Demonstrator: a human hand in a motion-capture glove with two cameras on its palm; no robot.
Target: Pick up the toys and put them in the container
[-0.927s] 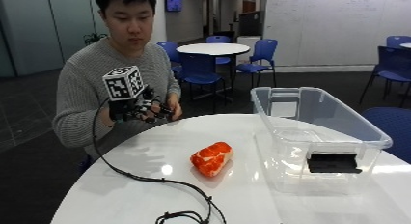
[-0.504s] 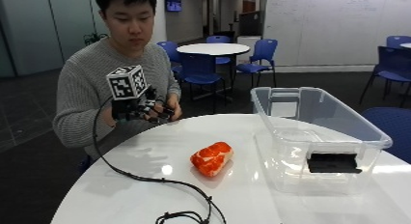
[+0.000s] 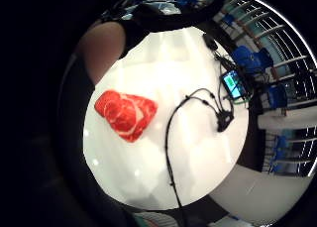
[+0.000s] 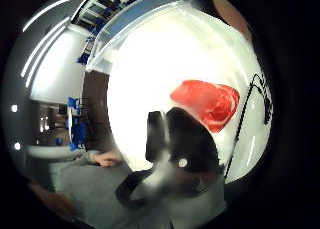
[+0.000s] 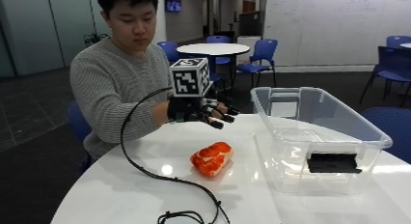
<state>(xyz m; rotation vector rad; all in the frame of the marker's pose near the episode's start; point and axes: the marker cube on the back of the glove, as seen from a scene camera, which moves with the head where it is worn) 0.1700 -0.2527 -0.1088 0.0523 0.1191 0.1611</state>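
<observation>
Near the centre of the outside view, the red-and-white toy (image 5: 211,158) lies on the white table (image 5: 116,200), just beside the clear container (image 5: 321,137) at right, not in it. Compared with the earlier shots, toy and container are unchanged; the gloved right hand (image 5: 202,112) looks a bit higher and further forward over the table, above and behind the toy, well apart from it. Fingers (image 5: 221,117) are relaxed, slightly bent, holding nothing. Judgement: reach just starting, no pick yet, container has no toy in it. Little-finger palm view shows the toy (image 3: 126,114) from above with marbled red and white pattern, plus a black cable (image 3: 171,152) and a small lit device (image 3: 232,84) at the table's far edge, which the outside view misses. Thumb palm view shows the toy (image 4: 207,103) partly behind a dark glove part, and the container rim (image 4: 132,19) beyond. Only the outside view shows the hand's height.
</observation>
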